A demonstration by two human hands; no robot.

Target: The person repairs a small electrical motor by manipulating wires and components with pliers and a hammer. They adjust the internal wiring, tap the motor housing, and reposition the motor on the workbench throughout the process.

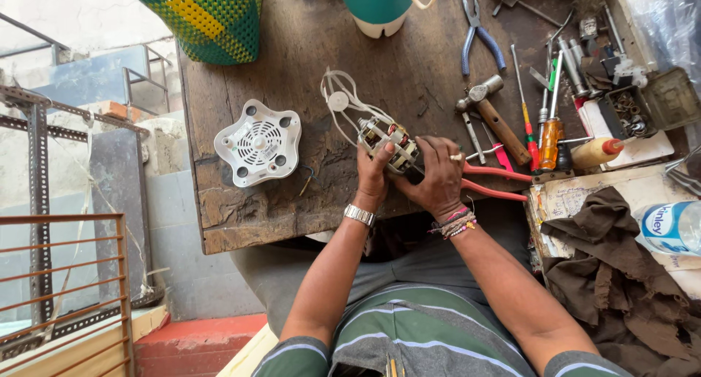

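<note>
Motor (pixel 387 142) sits clenched in both grips: left hand (pixel 374 174) and right hand (pixel 440 174) on bench (pixel 292 63); plastic bottle (pixel 672 227), blue-white label, at 3 o'clock.

A dark, worn wooden table (pixel 307 209) holds a white round plastic cover with holes (pixel 257 143), a wooden-handled hammer (pixel 496 114), blue-handled pliers (pixel 478 34) and an orange-handled screwdriver (pixel 551 132).

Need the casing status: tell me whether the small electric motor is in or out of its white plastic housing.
Out: the small electric motor sits bare between both hands, the white plastic housing apart.
</note>
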